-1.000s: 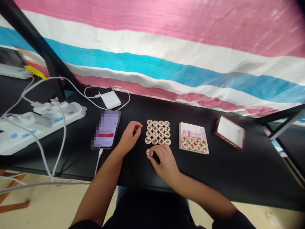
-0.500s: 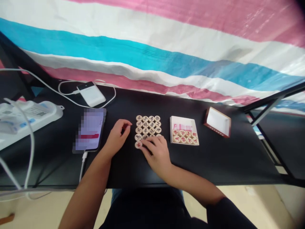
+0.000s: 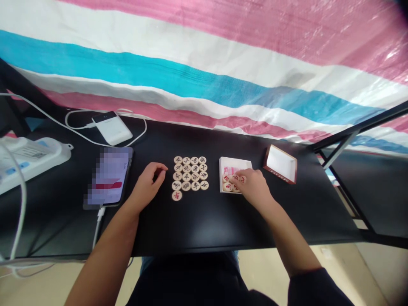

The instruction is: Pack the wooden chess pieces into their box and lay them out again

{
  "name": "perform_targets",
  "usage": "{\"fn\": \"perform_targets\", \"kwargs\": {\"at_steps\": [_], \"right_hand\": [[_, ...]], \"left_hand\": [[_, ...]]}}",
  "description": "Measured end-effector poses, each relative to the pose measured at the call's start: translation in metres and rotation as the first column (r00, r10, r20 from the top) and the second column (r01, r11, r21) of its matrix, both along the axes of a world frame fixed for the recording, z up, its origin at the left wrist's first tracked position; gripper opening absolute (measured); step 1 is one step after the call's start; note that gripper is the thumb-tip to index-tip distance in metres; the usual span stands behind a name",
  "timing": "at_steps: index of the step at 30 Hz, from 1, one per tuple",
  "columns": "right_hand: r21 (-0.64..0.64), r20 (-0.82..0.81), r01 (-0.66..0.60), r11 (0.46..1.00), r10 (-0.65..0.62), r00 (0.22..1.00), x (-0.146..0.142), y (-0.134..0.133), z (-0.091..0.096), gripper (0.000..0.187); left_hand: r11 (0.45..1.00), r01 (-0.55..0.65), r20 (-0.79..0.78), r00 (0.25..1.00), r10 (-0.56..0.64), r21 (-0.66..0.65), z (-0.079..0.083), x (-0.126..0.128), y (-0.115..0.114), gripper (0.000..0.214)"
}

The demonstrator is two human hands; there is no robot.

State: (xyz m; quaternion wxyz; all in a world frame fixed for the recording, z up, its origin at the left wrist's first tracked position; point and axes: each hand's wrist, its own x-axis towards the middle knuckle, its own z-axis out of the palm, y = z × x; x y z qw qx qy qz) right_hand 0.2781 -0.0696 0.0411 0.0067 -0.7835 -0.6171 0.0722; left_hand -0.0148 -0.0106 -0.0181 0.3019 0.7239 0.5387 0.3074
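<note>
1. Currently, the person's right hand is over the shallow white box, its fingers close together and bent down among the round wooden xiangqi pieces inside. The fingertips are at or on those pieces, but the hand hides too much to tell whether one is gripped.
2. Meanwhile, the left hand rests on the black table, just left of a four-by-four block of pieces. Its fingers are loosely curled and close together; whether anything sits in the curl cannot be told.
3. The block lies on the table between the two hands, its pieces touching or nearly so. A lone piece sits just below its left column.
4. More pieces lie crowded in the lower part of the box, beside a pink-and-white paper.
5. Right of the box stands a white-lined tray with a brown rim.
6. Left of the left hand lies a smartphone, its screen pixelated, with a white charging cable attached. Beyond it are a white power bank and a power strip. A striped tarpaulin hangs behind the table.
</note>
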Motion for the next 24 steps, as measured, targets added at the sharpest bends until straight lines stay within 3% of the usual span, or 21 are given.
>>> {"fn": "perform_targets", "kwargs": {"at_steps": [6, 10, 13, 17, 21, 24], "right_hand": [[-0.004, -0.001, -0.062, 0.998, 0.062, 0.998, 0.003, 0.000, -0.003, 0.025], [0.184, -0.097, -0.040, 0.982, 0.059, 0.994, -0.010, -0.011, 0.004, 0.022], [0.347, -0.249, -0.092, 0.933, 0.186, 0.950, -0.042, -0.025, 0.004, 0.017], [0.414, -0.355, -0.290, 0.863, 0.446, 0.822, -0.091, -0.039, -0.019, 0.014], [0.477, -0.346, -0.284, 0.832, 0.475, 0.809, -0.110, -0.040, -0.043, 0.017], [0.499, -0.335, -0.286, 0.818, 0.486, 0.807, -0.109, -0.039, -0.050, 0.020]], "left_hand": [[1.000, 0.003, 0.004, 1.000, -0.003, 0.004, 0.001, 0.001, -0.001, 0.013], [1.000, 0.001, -0.005, 1.000, -0.001, -0.003, 0.003, 0.002, -0.002, 0.012], [1.000, 0.009, -0.012, 1.000, -0.009, -0.007, 0.006, 0.004, -0.002, 0.012], [1.000, 0.020, -0.013, 1.000, -0.020, 0.006, 0.007, 0.004, -0.003, 0.011], [1.000, 0.020, -0.005, 1.000, -0.020, 0.012, 0.006, 0.002, -0.003, 0.012], [0.999, 0.043, -0.021, 0.999, -0.043, 0.015, 0.006, 0.003, -0.003, 0.011]]}}
